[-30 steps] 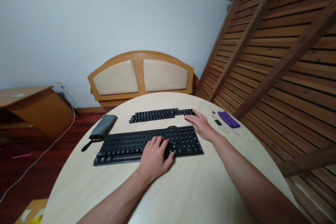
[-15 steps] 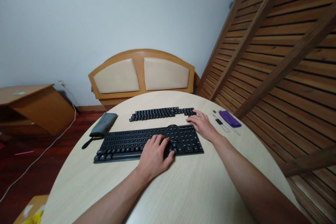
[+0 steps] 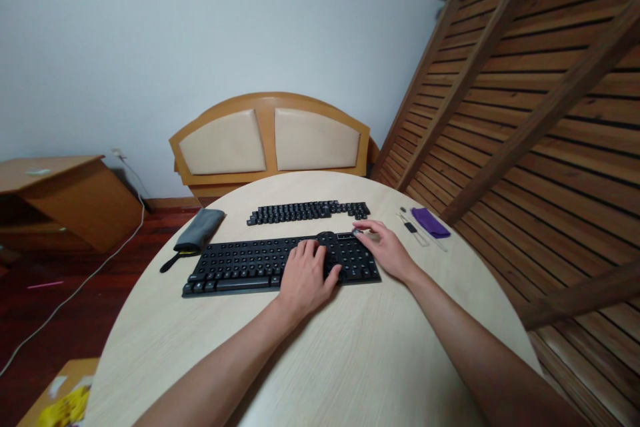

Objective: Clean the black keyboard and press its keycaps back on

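Note:
A black keyboard [image 3: 245, 261] with many of its caps off lies on the round table. My left hand [image 3: 306, 278] rests on its right-middle part, palm down, thumb spread from the fingers. At the keyboard's upper right edge, my right hand [image 3: 388, 251] pinches a small keycap [image 3: 356, 231] between thumb and fingertips, just above the light panel strip. Beyond the keyboard, loose black keycaps [image 3: 290, 212] stand in rows, with a smaller group [image 3: 358, 208] at their right end.
A grey pouch [image 3: 201, 230] lies at the table's left. To the right are a purple cloth [image 3: 431, 222] and a wire puller tool [image 3: 411, 227] with a black grip. A wooden headboard [image 3: 270, 140] stands behind the table [image 3: 350, 360]; a slatted wooden frame [image 3: 550, 113] leans at right.
My right hand has come back from the small keycap group to the keyboard's upper right edge, a keycap in its fingers. My left hand has shifted slightly up and right on the keyboard.

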A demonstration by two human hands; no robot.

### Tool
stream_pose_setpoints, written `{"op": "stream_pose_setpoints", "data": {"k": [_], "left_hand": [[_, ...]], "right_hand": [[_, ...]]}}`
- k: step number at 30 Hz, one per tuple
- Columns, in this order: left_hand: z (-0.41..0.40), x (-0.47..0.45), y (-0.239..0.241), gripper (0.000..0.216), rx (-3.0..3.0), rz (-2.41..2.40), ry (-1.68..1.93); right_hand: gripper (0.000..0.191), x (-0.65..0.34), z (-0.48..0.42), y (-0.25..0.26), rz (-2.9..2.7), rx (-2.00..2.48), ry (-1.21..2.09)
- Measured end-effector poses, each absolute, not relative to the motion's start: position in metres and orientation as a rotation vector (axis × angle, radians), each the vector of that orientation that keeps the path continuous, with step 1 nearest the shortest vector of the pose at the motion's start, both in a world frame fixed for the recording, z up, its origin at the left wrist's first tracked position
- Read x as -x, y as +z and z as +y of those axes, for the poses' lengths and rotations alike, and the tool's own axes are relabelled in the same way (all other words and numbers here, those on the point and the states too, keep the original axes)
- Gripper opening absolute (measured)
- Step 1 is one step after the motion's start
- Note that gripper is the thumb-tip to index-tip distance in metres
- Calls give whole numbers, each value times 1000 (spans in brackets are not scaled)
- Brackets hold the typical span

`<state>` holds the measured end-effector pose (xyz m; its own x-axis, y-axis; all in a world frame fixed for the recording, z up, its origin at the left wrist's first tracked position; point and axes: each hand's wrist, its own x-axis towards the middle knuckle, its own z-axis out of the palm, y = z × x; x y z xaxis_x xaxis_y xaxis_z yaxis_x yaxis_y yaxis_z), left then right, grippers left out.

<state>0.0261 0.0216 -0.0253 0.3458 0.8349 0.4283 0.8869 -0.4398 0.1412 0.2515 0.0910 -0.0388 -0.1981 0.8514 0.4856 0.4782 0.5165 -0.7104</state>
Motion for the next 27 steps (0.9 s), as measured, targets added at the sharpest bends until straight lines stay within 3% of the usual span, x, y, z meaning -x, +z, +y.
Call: {"op": "stream_pose_setpoints", "data": {"k": [5, 15, 27], "left_hand": [[23, -26, -34, 26, 2584, -1503, -713], [22, -25, -34, 27, 2614, -1469, -675], [21, -24, -33, 27, 2625, -1476, -670]], "right_hand": [[21, -241, 74, -41, -1970, 995, 644], [13, -244, 70, -37, -2178, 874, 583], [21, -245, 72, -39, -2007, 937, 856]]}}
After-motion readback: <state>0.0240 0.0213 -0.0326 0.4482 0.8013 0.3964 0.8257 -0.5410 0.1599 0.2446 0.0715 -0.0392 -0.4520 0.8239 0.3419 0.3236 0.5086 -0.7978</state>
